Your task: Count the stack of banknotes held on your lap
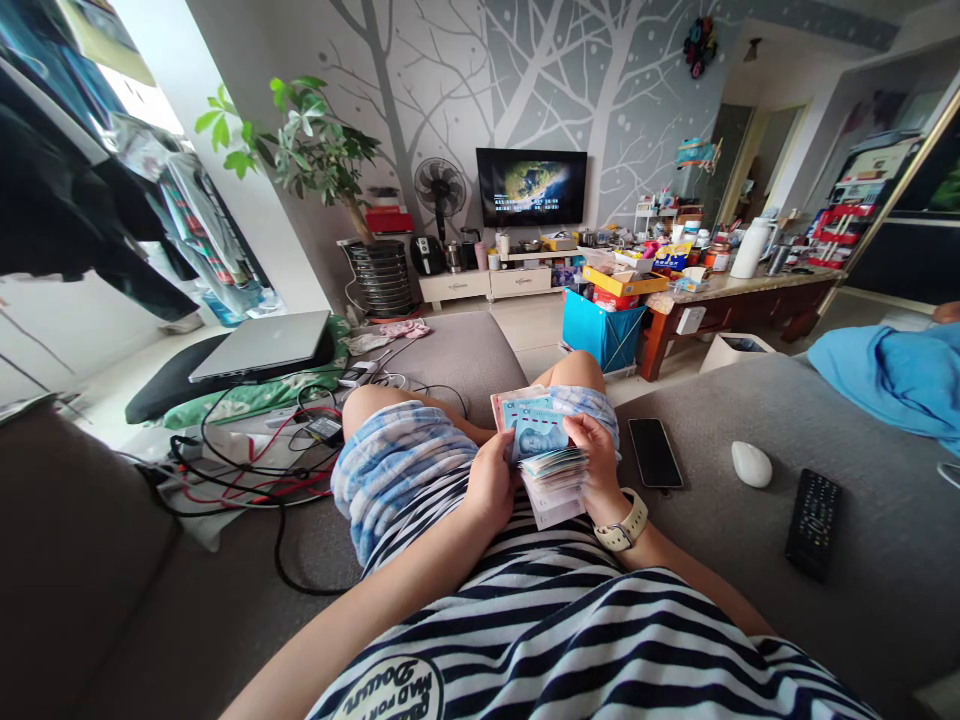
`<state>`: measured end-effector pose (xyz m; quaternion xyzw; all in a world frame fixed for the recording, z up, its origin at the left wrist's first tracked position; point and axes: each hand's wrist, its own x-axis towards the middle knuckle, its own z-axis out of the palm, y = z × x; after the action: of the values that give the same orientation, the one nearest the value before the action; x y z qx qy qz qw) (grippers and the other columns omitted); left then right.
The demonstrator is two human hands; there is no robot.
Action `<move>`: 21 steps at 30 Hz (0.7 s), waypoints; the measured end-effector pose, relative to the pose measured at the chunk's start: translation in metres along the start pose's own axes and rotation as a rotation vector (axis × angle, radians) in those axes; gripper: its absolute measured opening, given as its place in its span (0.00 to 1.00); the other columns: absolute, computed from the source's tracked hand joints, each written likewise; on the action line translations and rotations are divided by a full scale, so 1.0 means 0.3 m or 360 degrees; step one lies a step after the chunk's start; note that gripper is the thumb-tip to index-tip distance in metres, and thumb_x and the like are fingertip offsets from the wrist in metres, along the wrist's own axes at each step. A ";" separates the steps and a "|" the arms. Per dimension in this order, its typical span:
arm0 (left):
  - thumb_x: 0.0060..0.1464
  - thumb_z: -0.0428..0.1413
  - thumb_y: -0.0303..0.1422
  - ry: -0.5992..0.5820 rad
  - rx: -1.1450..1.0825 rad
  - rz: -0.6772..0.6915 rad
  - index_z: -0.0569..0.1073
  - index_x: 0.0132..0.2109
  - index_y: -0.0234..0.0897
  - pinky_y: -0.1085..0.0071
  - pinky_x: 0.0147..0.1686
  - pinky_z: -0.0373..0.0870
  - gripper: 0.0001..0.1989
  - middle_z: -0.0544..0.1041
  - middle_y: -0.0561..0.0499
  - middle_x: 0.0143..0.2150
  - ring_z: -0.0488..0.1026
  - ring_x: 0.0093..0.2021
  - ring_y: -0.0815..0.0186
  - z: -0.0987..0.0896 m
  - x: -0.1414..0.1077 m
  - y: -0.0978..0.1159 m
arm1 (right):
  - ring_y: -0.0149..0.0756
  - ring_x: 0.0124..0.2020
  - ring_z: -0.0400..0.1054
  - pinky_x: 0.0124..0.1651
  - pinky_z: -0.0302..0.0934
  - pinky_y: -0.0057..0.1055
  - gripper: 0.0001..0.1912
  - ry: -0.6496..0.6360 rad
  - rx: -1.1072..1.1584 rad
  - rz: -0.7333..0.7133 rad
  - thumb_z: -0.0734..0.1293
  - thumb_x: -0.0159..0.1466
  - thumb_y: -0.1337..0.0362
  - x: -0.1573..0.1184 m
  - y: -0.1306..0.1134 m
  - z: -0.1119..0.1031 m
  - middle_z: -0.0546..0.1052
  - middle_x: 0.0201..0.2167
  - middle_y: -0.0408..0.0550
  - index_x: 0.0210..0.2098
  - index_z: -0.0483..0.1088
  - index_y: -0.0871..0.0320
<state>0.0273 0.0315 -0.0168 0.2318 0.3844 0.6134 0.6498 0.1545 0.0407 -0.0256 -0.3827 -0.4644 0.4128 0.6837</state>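
A bundle of banknotes [538, 435] is held over my lap between both hands. On top lies a blue note with a portrait, and pinkish edges of other notes show at its upper left. My left hand [491, 482] is closed on the notes' left side, thumb on the blue note. My right hand [598, 465] grips the right side, with a fanned stack of note ends [556, 478] hanging below its fingers. A cream watch [624, 522] is on my right wrist. How many notes each hand holds is hidden.
On the sofa to my right lie a phone [655, 453], a white mouse [751, 464] and a remote control [814, 524]. Tangled cables [255, 470] and a laptop [262, 345] are at my left. Ahead stand a blue bin [600, 328] and a cluttered table [799, 287].
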 end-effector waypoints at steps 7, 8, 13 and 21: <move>0.43 0.57 0.33 0.0005 0.0005 0.0001 0.76 0.33 0.32 0.71 0.25 0.69 0.09 0.78 0.49 0.27 0.73 0.26 0.65 0.001 -0.001 0.000 | 0.29 0.23 0.52 0.29 0.49 0.29 0.15 0.0015 0.0008 -0.0003 0.67 0.56 0.55 -0.001 0.002 0.000 0.60 0.17 0.37 0.20 0.63 0.58; 0.43 0.57 0.33 0.0008 0.0004 0.0002 0.76 0.33 0.32 0.71 0.25 0.69 0.09 0.77 0.49 0.27 0.73 0.26 0.65 0.002 -0.002 0.001 | 0.29 0.23 0.52 0.29 0.49 0.29 0.15 0.0014 0.0016 -0.0001 0.67 0.56 0.56 -0.001 0.001 0.001 0.60 0.17 0.37 0.20 0.63 0.58; 0.43 0.58 0.32 0.0005 0.0027 0.0014 0.75 0.32 0.32 0.70 0.28 0.71 0.08 0.77 0.50 0.26 0.74 0.27 0.64 0.004 -0.006 0.003 | 0.29 0.23 0.52 0.29 0.49 0.30 0.15 -0.0004 0.0005 0.0002 0.67 0.57 0.57 -0.002 -0.001 -0.001 0.60 0.18 0.37 0.21 0.63 0.58; 0.43 0.58 0.31 -0.0046 0.0024 0.0018 0.76 0.34 0.32 0.68 0.30 0.72 0.09 0.79 0.48 0.28 0.76 0.30 0.61 0.000 -0.003 -0.003 | 0.31 0.20 0.51 0.27 0.48 0.31 0.16 -0.0048 0.0005 -0.0021 0.67 0.59 0.55 -0.011 -0.011 0.001 0.58 0.17 0.38 0.19 0.61 0.54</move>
<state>0.0279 0.0304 -0.0174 0.2475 0.3782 0.6108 0.6501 0.1540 0.0364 -0.0236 -0.3723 -0.4766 0.4148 0.6798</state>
